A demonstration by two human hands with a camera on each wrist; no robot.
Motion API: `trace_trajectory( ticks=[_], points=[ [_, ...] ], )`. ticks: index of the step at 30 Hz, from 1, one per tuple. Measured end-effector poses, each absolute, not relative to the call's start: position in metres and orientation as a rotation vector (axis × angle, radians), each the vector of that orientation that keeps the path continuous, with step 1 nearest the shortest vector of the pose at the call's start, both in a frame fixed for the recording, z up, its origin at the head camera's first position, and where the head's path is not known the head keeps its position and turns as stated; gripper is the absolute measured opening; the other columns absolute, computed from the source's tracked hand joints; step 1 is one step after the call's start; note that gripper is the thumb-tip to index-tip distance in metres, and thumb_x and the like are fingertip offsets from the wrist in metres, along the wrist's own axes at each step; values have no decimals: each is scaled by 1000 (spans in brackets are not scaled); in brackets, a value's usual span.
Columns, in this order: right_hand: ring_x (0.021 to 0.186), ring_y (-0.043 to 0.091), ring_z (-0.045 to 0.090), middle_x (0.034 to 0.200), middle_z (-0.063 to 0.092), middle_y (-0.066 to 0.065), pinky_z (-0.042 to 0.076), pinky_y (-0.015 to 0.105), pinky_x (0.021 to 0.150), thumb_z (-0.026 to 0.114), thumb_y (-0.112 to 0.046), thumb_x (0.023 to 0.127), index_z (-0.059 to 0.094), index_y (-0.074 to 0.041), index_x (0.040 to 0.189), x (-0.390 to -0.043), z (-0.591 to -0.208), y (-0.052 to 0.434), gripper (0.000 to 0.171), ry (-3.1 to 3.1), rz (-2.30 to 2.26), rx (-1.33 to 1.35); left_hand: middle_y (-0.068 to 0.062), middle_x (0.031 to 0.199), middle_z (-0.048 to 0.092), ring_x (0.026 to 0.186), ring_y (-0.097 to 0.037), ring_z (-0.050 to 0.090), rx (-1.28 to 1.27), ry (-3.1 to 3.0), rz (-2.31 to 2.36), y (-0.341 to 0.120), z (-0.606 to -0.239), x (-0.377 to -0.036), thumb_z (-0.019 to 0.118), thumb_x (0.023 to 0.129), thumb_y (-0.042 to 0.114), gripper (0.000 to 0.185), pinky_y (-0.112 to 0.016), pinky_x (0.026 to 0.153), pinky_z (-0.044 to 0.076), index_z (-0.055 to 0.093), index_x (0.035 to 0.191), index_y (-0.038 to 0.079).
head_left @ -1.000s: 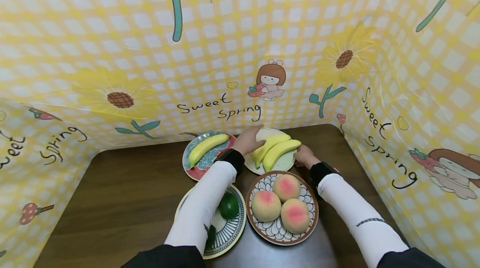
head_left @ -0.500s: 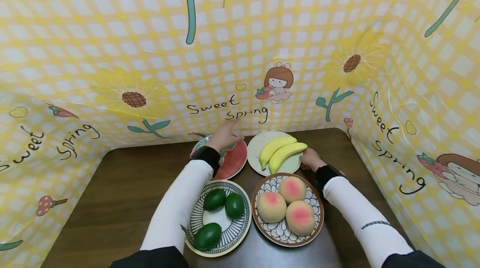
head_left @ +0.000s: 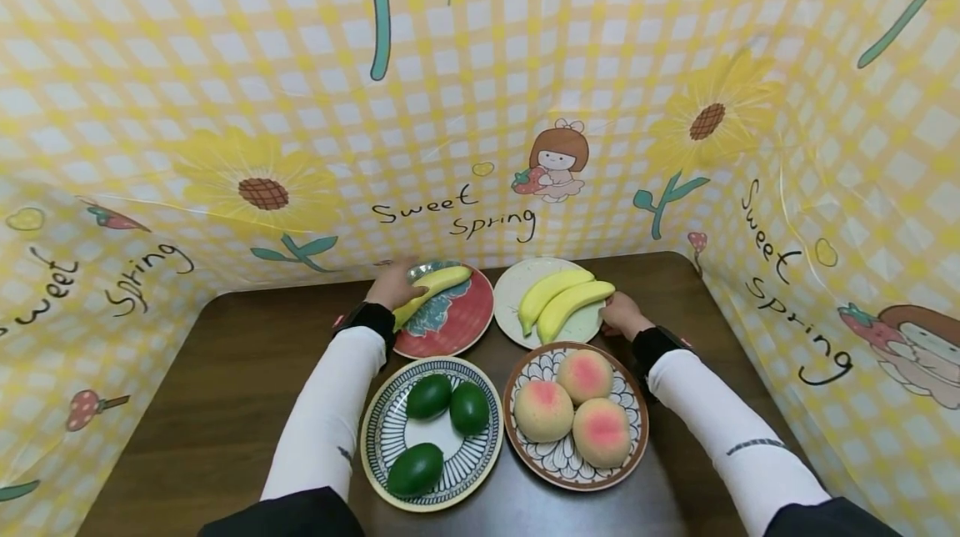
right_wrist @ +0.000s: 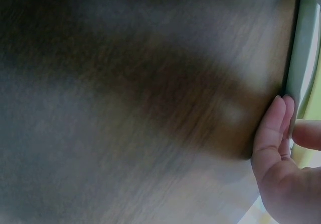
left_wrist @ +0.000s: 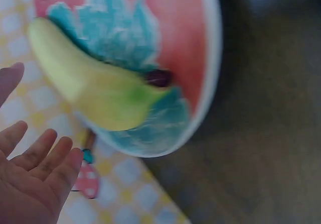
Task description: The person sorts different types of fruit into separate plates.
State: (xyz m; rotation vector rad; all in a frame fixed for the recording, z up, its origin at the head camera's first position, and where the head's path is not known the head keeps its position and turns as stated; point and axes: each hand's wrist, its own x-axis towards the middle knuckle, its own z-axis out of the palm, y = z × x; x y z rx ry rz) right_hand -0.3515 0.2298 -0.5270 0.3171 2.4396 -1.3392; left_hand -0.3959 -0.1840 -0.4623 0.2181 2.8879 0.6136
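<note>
Head view: the left hand (head_left: 390, 283), fingers spread wide, is right beside the long yellow banana (head_left: 431, 287) on the round red and blue plate (head_left: 461, 328). That banana points away to the right. The right hand (head_left: 621, 316) pinches the rim of the round pale plate (head_left: 510, 291).

Both arms extend forward in white sleeves with dark wrist cuffs. The left hand (head_left: 392, 283) is open, fingers straight and spread, palm exposed to the wrist view. The right hand (head_left: 619, 313) has its fingers (right_wrist: 271, 128) extended, thumb opposed.

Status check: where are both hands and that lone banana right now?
Left hand open, beside the single banana on the red plate. Right hand pinching the rim of the pale plate with two bananas. Nothing between hand and banana.
</note>
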Motion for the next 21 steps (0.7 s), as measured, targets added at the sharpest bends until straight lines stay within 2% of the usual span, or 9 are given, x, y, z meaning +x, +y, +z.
trace_trajectory(
  ticks=[6,16,21],
  points=[
    [55,10,54,76,51,5,53,22,54,44,2,90,41,-7,78,-353,-529,231,15,2450,-1342,328,-32,146,54,133,-48,54,207,2909,564,-189,-485,-399,70,96,20,68,-57,113,43,41,152,-6],
    [54,10,52,73,50,4,50,21,53,44,2,92,37,-8,78,-354,-528,229,18,2446,-1366,344,-32,146,54,130,-46,56,145,2914,522,-188,-502,-407,69,94,21,67,-54,108,47,43,151,-6],
    [54,10,52,74,49,5,50,22,54,44,2,93,38,-6,82,-353,-529,229,15,2427,-1375,360,-27,137,62,125,-42,60,180,2955,514,-183,-508,-404,68,93,16,53,-53,106,47,55,141,-4]
  ],
)
